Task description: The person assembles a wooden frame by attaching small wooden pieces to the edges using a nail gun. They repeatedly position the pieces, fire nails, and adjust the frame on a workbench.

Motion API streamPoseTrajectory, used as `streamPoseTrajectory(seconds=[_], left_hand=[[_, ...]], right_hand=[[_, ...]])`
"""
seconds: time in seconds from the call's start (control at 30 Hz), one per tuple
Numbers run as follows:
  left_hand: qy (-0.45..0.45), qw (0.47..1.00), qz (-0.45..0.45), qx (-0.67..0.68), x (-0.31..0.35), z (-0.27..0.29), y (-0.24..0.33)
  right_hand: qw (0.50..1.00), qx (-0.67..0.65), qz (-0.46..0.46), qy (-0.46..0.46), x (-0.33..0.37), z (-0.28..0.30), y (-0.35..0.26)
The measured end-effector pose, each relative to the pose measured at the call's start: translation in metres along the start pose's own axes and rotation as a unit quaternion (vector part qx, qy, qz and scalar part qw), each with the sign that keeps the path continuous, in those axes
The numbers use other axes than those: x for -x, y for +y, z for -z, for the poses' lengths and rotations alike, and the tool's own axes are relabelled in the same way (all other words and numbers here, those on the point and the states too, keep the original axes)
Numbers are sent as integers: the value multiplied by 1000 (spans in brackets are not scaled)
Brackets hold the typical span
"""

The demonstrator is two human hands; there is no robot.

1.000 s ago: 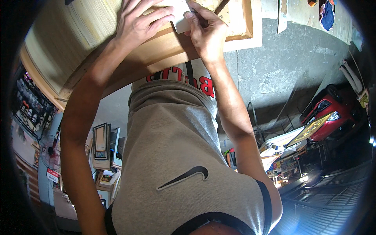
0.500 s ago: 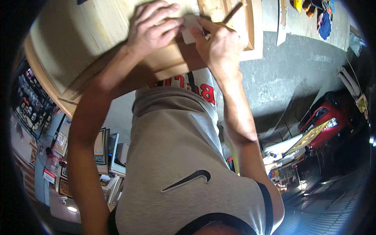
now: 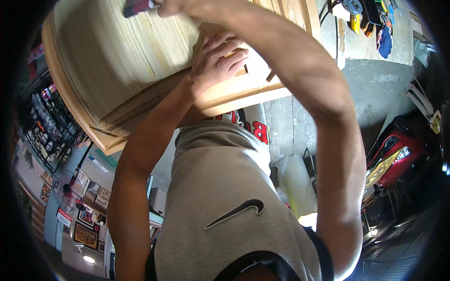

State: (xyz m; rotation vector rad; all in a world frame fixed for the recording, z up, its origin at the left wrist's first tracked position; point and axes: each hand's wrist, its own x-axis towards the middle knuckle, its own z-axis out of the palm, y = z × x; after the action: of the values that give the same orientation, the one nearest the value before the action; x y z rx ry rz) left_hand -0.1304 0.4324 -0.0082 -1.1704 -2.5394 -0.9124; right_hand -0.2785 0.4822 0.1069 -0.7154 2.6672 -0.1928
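Note:
A large pale wooden panel [image 3: 126,51] with a raised wooden border [image 3: 70,98] lies in front of me. My left hand [image 3: 218,61] rests on the frame strip at its near side, fingers spread and slightly bent. A bright white patch, perhaps a card [image 3: 256,65], lies just right of those fingers. The end of a brown stick [image 3: 270,76] shows beside my right forearm. My right arm reaches across to the far left, and my right hand [image 3: 173,7], partly cut off by the upper edge, grips one end of a dark red and grey object [image 3: 138,7]; its kind is unclear.
A grey surface at the far right holds a yellow tool [image 3: 356,23], a dark blue cloth [image 3: 385,42] and other small items. Below it is a grey floor [image 3: 300,122] with a plastic-wrapped bundle [image 3: 295,182]. A fan [image 3: 68,188] stands at left; a red car [image 3: 398,157] at right.
My right hand has left the white card beside my left hand and swung up and left to the dark object. My left hand has moved right and down in the picture. The view has shifted.

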Motion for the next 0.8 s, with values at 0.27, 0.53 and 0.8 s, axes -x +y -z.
streamPoseTrajectory(seconds=[0.27, 0.53, 0.8], left_hand=[[26, 1000, -4, -1, 2, -6, 0], [-14, 1000, -7, -12, 9, -5, -6], [-43, 999, -2, 0, 8, 0, -5]], right_hand=[[747, -644, -107, 127, 201, -2, 45], [788, -489, -363, 93, 298, -98, 5], [801, -492, -327, 94, 278, -94, -2]])
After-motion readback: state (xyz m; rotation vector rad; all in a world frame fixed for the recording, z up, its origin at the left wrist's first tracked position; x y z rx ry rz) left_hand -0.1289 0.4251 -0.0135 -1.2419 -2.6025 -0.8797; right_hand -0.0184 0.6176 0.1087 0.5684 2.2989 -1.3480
